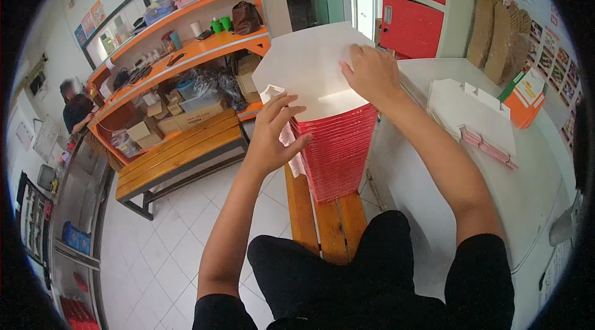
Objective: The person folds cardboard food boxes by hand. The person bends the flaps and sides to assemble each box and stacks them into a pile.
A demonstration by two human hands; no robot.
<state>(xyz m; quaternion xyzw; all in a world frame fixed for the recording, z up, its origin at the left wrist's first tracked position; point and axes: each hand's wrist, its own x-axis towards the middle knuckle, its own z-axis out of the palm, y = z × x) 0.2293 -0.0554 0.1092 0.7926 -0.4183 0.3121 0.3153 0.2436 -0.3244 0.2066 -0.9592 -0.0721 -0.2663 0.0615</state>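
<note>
Grip of the left hand is wide, thumb at the front left corner of the red carton stack mid-frame; the right hand curves over its upper right, and whether it pinches card I cannot tell. Upright, the stack's long axis runs down to the slatted tabletop. Its raised white flap rises beyond both hands, nearer the right. Room opens left above tiled floor; the white tabletop bounds the right.

Looks like we're in a takeaway shop: food-photo poster past right edge of counter, stacked red cartons.
</note>
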